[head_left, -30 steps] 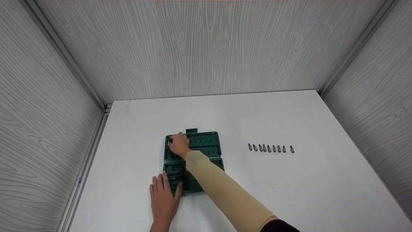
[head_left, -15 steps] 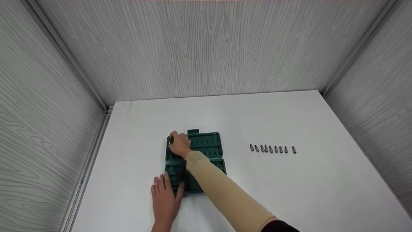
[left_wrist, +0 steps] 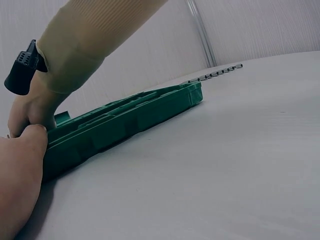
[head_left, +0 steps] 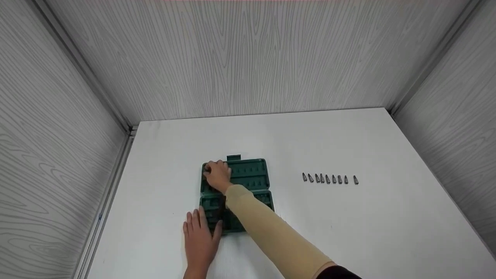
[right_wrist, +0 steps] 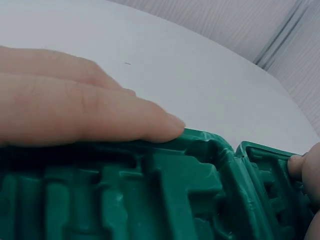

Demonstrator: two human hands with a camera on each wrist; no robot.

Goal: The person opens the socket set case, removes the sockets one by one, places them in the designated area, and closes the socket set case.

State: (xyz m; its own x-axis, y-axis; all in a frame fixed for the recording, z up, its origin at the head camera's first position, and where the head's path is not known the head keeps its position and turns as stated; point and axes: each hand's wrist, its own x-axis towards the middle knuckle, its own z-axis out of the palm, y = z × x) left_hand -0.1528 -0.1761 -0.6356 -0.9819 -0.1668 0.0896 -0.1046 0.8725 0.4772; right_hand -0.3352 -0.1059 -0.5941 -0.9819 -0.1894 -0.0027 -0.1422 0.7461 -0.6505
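An open green plastic case (head_left: 248,176) lies flat on the white table, its moulded slots showing. My right hand (head_left: 217,176) reaches over its far left corner with the fingers bent. In the right wrist view, a fingertip (right_wrist: 296,166) of that hand touches down inside the far half; whether it pinches a small piece there is hidden. My left hand (head_left: 200,240) rests at the case's near left edge, fingers fairly straight, thumb by the front edge. To the right of the case, several small pointed metal bits (head_left: 328,179) stand in a row.
A beige sleeve (head_left: 271,228) crosses above the near half of the case and hides part of it. A black device (left_wrist: 22,70) sits at the right wrist. Grey wood-grain panels (head_left: 248,58) wall the table at the back and both sides.
The right hand stays at the same corner, but its index finger has lowered and the gap between finger and thumb looks smaller. The left hand keeps its place. The head view shifts slightly.
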